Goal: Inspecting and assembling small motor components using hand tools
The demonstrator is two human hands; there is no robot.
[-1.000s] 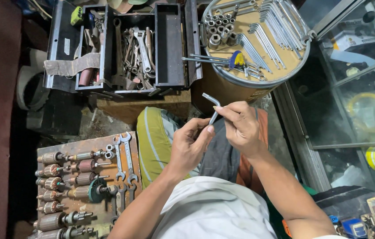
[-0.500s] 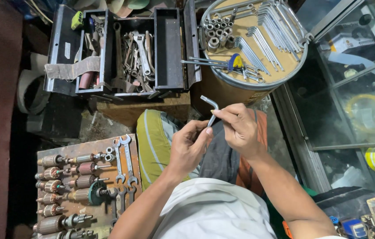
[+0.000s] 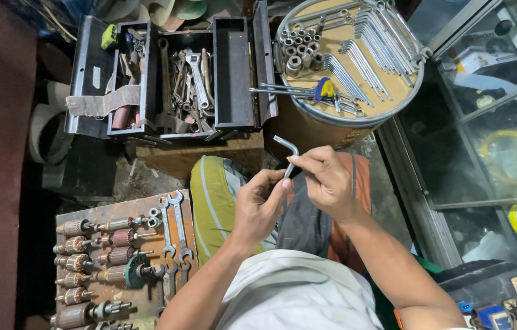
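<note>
Hex key (image 3: 287,148) in both hands (image 3: 295,189), toolbox edge (image 3: 234,131) near.

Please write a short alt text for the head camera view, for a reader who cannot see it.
Both hands, left hand and right hand, hold a bent hex key over the person's lap. Ahead are an open black toolbox of wrenches and a round tray with more hex keys and sockets.

Round drum top (image 3: 393,98): hex keys (image 3: 356,67), sockets (image 3: 298,52). Wooden board (image 3: 87,211): motor armatures (image 3: 81,263), spanners (image 3: 173,226).
</note>
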